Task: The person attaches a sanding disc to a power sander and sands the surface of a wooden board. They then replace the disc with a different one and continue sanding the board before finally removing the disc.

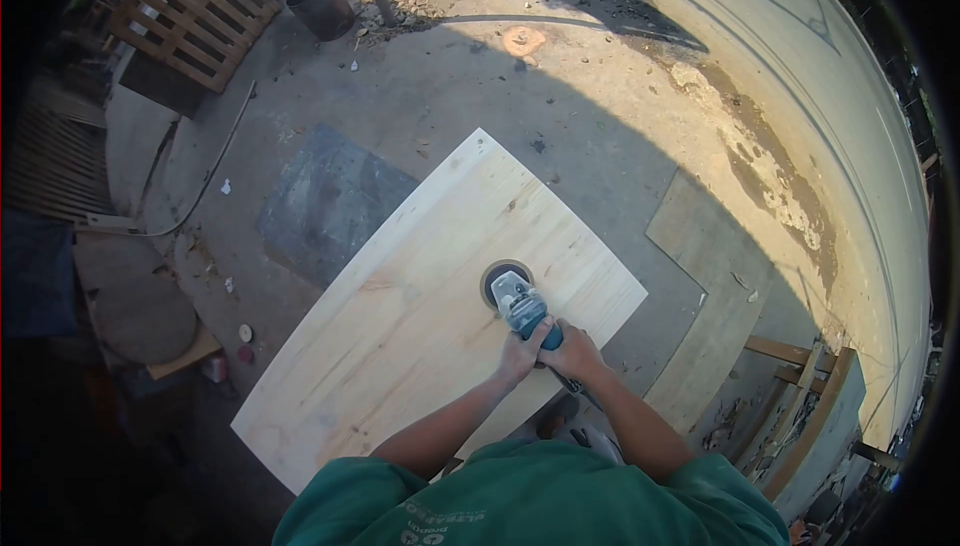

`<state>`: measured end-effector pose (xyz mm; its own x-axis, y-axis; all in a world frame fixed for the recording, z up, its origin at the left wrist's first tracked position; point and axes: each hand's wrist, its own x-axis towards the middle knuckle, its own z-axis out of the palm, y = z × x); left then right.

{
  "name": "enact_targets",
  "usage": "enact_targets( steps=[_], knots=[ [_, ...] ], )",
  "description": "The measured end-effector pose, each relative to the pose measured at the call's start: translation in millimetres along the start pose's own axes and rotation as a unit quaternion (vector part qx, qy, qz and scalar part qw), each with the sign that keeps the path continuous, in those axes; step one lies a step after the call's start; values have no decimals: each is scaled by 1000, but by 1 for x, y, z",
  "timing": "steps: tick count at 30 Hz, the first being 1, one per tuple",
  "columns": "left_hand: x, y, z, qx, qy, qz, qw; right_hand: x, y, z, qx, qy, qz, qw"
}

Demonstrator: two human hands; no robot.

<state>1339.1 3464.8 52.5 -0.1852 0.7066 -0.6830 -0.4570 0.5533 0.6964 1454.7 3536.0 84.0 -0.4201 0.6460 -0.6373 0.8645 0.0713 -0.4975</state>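
Observation:
A large pale wooden board (420, 296) lies flat in front of me, raised above the concrete ground. A blue-and-grey angle grinder (517, 303) rests disc-down on the board near its right edge. My left hand (522, 354) and my right hand (572, 351) are both wrapped around the grinder's blue body, side by side, just behind the disc. My bare forearms run back to my green shirt at the bottom of the view.
A wooden pallet (195, 8) and a dark bucket (322, 4) stand at the far left. A grey sheet (325, 201) lies on the ground left of the board. Plywood pieces (710, 286) and wooden frames (800, 396) lie to the right.

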Motion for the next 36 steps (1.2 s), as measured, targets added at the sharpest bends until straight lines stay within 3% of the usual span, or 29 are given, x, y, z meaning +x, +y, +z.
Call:
enact_targets(
  steps=[3,8,12,16,19,23,27,29,36],
  knots=[
    [-2,-10,7,-58,41,-8,997,3,0,-15,-23,-36,-10,999],
    [50,22,67,45,-71,-39,996,24,63,-59,112,45,22,992],
    [87,62,74,103,-116,-41,987,44,53,-76,195,101,40,975],
    [67,81,26,86,-95,-67,989,56,5,-63,85,61,18,994],
    [45,66,3,15,-27,-61,998,44,-12,-41,42,61,-24,997],
    [79,56,30,81,-40,25,996,30,-5,-57,90,114,-13,989],
    [84,77,60,101,-98,-40,989,36,17,-65,134,191,27,972],
    [81,75,68,122,-75,-20,989,34,16,-67,91,165,23,982],
    [23,1,12,-45,105,74,991,19,-24,-27,-57,-7,-29,998]
  ],
)
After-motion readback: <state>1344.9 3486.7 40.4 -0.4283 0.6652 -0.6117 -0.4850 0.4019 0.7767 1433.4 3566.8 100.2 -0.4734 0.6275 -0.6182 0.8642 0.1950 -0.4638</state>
